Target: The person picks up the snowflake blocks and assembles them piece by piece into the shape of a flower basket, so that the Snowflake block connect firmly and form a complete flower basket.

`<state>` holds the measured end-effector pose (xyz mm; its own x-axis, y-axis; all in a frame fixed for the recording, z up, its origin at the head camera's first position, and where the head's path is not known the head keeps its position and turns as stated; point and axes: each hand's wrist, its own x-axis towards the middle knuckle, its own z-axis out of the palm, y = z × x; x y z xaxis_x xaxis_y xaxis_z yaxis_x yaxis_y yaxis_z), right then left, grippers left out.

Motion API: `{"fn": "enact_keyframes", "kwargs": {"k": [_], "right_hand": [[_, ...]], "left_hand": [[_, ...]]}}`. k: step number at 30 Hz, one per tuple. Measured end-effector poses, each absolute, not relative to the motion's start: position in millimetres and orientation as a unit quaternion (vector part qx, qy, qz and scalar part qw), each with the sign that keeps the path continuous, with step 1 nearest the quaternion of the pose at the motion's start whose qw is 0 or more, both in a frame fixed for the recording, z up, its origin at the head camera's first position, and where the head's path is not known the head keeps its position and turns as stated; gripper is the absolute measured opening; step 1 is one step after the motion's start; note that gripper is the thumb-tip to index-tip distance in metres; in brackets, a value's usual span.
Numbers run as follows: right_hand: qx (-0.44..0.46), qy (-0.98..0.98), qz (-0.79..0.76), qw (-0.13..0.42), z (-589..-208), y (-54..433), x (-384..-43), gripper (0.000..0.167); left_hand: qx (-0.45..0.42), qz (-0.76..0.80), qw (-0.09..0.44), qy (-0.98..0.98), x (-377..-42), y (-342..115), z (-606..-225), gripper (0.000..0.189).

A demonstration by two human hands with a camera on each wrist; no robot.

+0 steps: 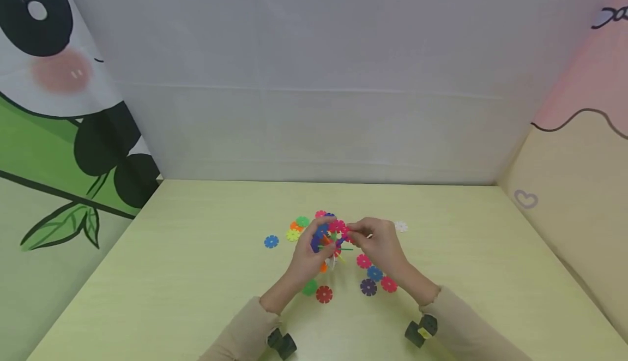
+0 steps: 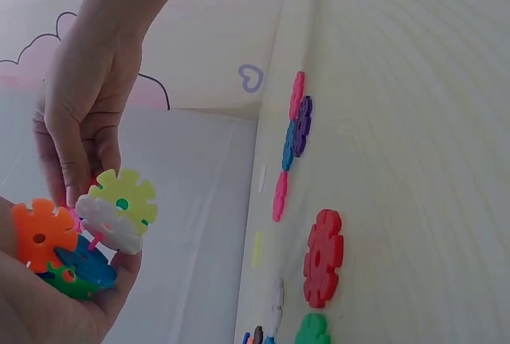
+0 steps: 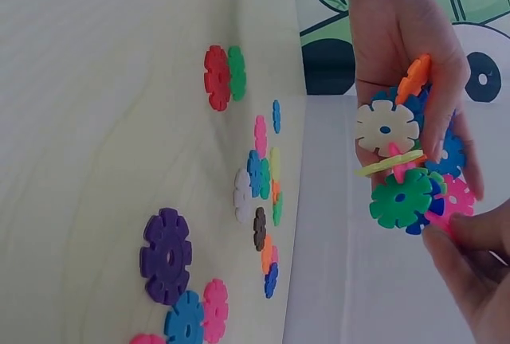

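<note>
Two-handed, cradling a disc cluster [image 3: 401, 193] in a curled left grip [image 1: 306, 254], pinching a pink disc [image 3: 439, 222] in the right grip [image 1: 382, 244], best pressed squarely.

Place: looks to me like a child-style play booth, wider room can't be told | far: creased pale sheet [image 1: 304, 61] | left: cartoon panel [image 1: 29, 148], big eye [image 1: 54, 28], green leaf [image 1: 54, 229] | right: pink-and-cream panel [image 1: 579, 181], heart [image 1: 526, 199] drawn on | near: pale bench [image 1: 186, 284] strewn with bright flower-shaped discs [image 1: 271, 241]
</note>
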<state>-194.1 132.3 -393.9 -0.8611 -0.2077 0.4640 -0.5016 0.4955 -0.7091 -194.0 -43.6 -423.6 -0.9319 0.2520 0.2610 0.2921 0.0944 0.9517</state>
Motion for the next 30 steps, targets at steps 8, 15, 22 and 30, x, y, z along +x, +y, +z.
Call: {"fn": "enact_keyframes", "kwargs": {"k": [8,15,22,30], "right_hand": [[0.177,-0.854,0.481,0.086,-392,143,-200,0.023],[0.189,-0.847,0.493,0.060,-396,147,-208,0.020],[0.240,-0.849,0.470,0.007,-402,155,-219,0.019],[0.244,-0.892,0.369,-0.099,-426,193,-222,0.021]], "left_hand": [[-0.164,-0.660,-0.041,-0.732,-195,-47,-420,0.054],[-0.177,-0.636,-0.108,-0.744,-201,-55,-417,0.061],[-0.201,-0.590,-0.124,-0.772,-203,-61,-425,0.052],[-0.183,-0.588,-0.102,-0.781,-205,-75,-429,0.047]]}}
